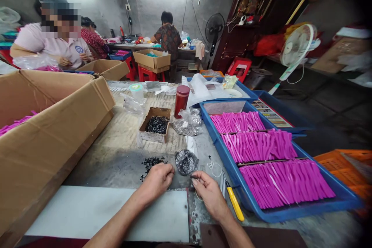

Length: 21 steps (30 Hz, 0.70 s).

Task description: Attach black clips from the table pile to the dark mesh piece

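My left hand [158, 181] rests at the near edge of a loose pile of small black parts [150, 162], its fingers curled closed; what they hold, if anything, is hidden. In my right hand [209, 193], thumb and forefinger pinch a small black piece [192, 177], too small to make out fully. Just beyond the hands lies a round clear bag of thin dark pieces [186, 162]. Beside my right hand are a yellow-handled tool [235, 203] and some thin white rings [213, 167]. A pale board [116, 213] lies under my left forearm.
A blue tray [213, 135] holds rows of magenta strips [258, 145] at right. A large cardboard box [55, 139] stands at left. Farther back are a small box of black parts [154, 137], a red canister [182, 100] and plastic bags [187, 124]. Several people sit beyond.
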Available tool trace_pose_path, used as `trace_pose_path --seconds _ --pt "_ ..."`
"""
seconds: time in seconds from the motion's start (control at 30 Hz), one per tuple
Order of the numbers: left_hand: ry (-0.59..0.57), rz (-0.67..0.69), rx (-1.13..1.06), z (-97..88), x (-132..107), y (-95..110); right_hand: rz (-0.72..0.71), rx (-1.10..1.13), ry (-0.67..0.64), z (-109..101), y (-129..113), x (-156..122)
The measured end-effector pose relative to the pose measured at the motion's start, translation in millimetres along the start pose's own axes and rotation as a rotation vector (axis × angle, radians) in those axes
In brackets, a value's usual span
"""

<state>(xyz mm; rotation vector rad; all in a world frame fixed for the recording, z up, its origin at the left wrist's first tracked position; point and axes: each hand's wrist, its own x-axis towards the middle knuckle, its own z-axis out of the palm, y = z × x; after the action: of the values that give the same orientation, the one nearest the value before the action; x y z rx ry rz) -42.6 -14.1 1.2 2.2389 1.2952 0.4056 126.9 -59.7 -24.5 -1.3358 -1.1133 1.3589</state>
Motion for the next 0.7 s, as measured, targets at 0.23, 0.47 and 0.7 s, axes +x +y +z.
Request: trace_pose_path --seconds 0.23,0.47,0.7 --pt "0.047 -0.139 -0.369 7.4 -12.0 1.3 -0.247 -0.500 0.067 -3.0 -13.4 20.5" --pt "0.079 -0.195 -0.501 13.7 -16.1 5.4 -0.307 -1.226 -0.026 11.0 -19.7 43.6" --pt "0.107 -0.165 -0.465 16.4 -19.2 3.4 -0.272 -1.375 -0.039 19.9 -19.2 50.3"
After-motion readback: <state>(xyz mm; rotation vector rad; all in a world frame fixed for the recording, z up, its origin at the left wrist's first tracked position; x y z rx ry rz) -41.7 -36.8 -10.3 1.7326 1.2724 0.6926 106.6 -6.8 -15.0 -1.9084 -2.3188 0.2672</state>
